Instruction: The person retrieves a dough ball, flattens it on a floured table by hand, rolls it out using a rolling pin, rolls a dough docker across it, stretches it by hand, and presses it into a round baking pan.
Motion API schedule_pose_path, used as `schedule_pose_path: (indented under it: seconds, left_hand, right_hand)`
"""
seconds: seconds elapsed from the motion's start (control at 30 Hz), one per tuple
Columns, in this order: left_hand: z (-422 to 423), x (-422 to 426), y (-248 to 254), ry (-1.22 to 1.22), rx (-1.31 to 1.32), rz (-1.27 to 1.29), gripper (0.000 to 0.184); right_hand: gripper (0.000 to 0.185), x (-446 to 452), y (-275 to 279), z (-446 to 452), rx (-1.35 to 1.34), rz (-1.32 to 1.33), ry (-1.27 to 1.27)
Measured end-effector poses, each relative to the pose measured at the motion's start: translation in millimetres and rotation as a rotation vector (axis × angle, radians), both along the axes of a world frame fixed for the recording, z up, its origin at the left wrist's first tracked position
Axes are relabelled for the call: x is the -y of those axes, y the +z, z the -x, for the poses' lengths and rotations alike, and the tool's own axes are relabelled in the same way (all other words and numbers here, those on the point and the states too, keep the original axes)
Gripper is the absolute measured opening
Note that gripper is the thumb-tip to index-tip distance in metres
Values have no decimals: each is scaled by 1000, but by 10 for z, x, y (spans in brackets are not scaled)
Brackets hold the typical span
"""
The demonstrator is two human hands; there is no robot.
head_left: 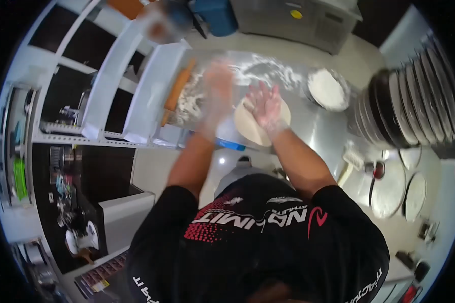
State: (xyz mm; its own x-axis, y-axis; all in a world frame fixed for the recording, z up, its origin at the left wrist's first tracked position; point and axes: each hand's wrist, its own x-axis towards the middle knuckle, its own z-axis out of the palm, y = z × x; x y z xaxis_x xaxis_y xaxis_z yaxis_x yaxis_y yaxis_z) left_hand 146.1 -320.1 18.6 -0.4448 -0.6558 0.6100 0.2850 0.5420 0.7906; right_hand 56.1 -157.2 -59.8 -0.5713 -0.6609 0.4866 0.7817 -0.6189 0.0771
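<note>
A round, flat piece of dough lies on the metal worktop in front of me. My right hand rests over its upper right part with the fingers spread, dusted with flour. To the left of the dough, my left hand is above the floured part of the worktop, smeared by motion, so its fingers cannot be made out. White flour is scattered across the far side of the surface.
A wooden rolling pin lies along the worktop's left edge. At the right stands a bowl of flour, beside a tall stack of round pans. A pale-bristled brush and a round pan are nearer me. White shelving borders the left.
</note>
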Motion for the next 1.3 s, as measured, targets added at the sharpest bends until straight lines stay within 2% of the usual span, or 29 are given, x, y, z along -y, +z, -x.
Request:
schedule_pose_path:
  seconds: [0.07,0.1,0.13,0.17,0.23,0.27,0.3,0.33,0.37,0.4,0.43,0.47,0.53,0.57,0.63,0.67,0.7,0.73,0.77,0.8,0.83,0.87,0.9,0.97,1.0,1.07,1.1,1.23,1.3]
  left_hand:
    - [-345,219,-139,-377,293,243,48]
    - [-594,176,-398,-570,442,327,51]
    - [-817,144,-586,-770,587,412,54]
    - [-1060,227,-628,-760,574,433,54]
    - [-1685,253,-752,663,1512,597,57]
    - [-1671,258,-613,704,1266,644,57]
    - [-1622,120,-522,721,1034,672,57]
    - [-1352,66,-633,287,453,-5,58]
    - [-1270,192,-594,275,427,1,58]
    - [-422,-324,-696,739,578,143,57]
    - [102,-552,-733,1201,720,283,55]
    - [80,-583,-822,1171,718,274,55]
    - [-1090,210,-1134,756,897,153,59]
    - [-1270,761,-1272,-107,821,-82,65]
    - [-1465,901,-599,421,1520,538,64]
    - [-1535,975,-735,598,1235,728,57]
    - [-1390,1023,-916,559,1138,782,56]
    - [-1171,837,-746,519,1049,823,55]
    - [-808,458,-258,304,1169,624,54]
    - [-579,78,-232,275,861,747,49]
    - [-342,-262,-247,76,616,686,48]
    - [-15,-620,-242,-88,571,683,46]
    - [71,-1025,-178,-191,335,803,45]
    - [185,-1612,-66,-524,240,860,39]
    - [410,-1689,-389,-564,211,872,39]
    - [910,-1658,-1229,-893,528,-209,38]
    - [1119,-1658,-1156,-910,529,-188,38]
    - [1834,-2076,-366,-295,392,370,38]
    - [2110,-2774,215,-551,536,117,36]
  right_hand:
    - [68,396,51,-508,-156,16,-588]
    - [68,268,14,-658,-162,0,-564]
    - [68,90,43,-714,-83,-89,-233]
    - [69,80,149,-583,-18,-148,79]
    - [70,127,290,-412,115,-303,709]
    - [70,240,215,-507,128,-320,713]
    - [70,295,27,-673,137,-501,656]
    - [70,468,-111,-696,116,-671,587]
    - [71,745,-180,-599,70,-818,501]
    - [71,904,-184,-565,42,-961,407]
    - [71,916,-136,-568,49,-965,380]
    - [72,818,-37,-575,45,-840,446]
    - [73,535,162,-597,38,-593,569]
    - [74,461,243,-591,27,-454,626]
    - [75,302,330,-352,21,-495,513]
    - [75,171,356,-213,28,-533,429]
    - [76,-16,356,-135,46,-581,350]
    - [76,-201,337,-123,70,-634,280]
    - [76,-312,306,-145,85,-637,252]
    - [75,-363,254,-147,186,-588,277]
    - [74,-424,196,-133,283,-530,292]
    - [72,-538,146,-90,376,-470,299]
    - [71,-735,128,-3,461,-410,300]
    - [72,-1236,165,137,402,-368,151]
    - [72,-1461,180,167,345,-333,70]
    - [74,-1814,161,189,234,-271,-51]
    - [74,-1946,255,244,230,-255,-71]
    - [74,-2719,1136,466,-15,-424,-304]
    - [73,-3107,917,529,-18,-503,-286]
